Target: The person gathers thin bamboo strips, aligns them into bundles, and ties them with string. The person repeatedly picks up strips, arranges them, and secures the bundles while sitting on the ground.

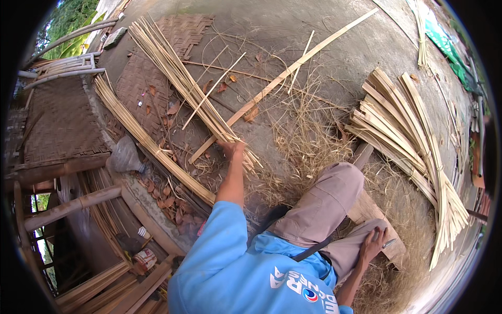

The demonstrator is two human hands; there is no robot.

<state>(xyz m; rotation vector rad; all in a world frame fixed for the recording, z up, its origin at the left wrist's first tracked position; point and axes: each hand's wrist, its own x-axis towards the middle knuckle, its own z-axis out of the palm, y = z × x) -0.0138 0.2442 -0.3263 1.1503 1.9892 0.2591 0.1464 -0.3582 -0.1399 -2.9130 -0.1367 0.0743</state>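
Note:
My left hand (230, 148) reaches out over the near end of a loose bundle of thin bamboo strips (180, 78) on the ground, its fingers closed round some of them. Under that bundle, a long, wide bamboo slat (298, 63) runs slantwise to the far right. My right hand (372, 244) is by my bent knee, closed on what looks like a small knife (388, 243); only a short grey blade shows, and the handle is hidden in the palm. A wooden board (374, 217) lies beneath my legs.
A tied bundle of thin strips (141, 128) lies at left beside a crumpled plastic bag (125, 155). Wide bamboo slats (402, 125) fan out at right. Shavings (308, 136) cover the ground ahead. A woven mat (138, 78) and a bamboo frame (73, 206) are at left.

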